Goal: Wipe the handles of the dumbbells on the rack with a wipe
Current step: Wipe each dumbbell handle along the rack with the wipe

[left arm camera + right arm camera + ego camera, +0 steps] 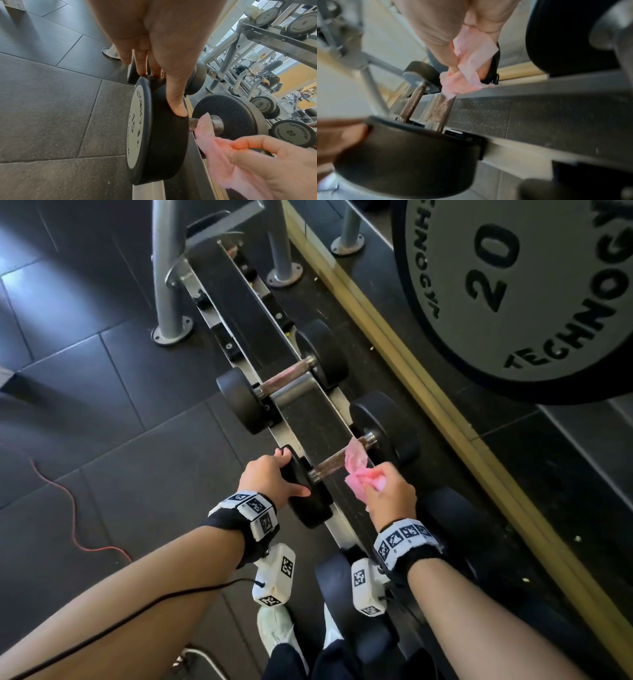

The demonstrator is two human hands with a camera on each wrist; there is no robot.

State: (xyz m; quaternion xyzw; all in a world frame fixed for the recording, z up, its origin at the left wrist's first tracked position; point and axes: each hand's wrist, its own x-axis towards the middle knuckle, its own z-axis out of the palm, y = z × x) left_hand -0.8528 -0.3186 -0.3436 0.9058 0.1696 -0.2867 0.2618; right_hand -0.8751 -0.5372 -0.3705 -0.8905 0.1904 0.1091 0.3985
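A black 15 dumbbell point(383, 426) lies across the low rack point(308, 419), its metal handle point(330, 465) bare on the near part. My left hand point(270, 474) holds the dumbbell's near head point(308, 508), thumb along the rim and fingers over its far edge; the left wrist view shows this head point(163, 142) under the thumb point(176, 102). My right hand point(390, 491) pinches a crumpled pink wipe point(359, 474) against the far part of the handle. In the right wrist view the wipe point(471, 67) covers the handle's point(441, 109) upper end.
A second dumbbell point(284, 381) sits farther along the rack. A large grey 20 plate point(513, 285) stands at the right behind a wooden edge point(411, 364). Another dumbbell head point(448, 508) lies under my right wrist. A red cable point(68, 498) crosses the dark floor tiles at the left.
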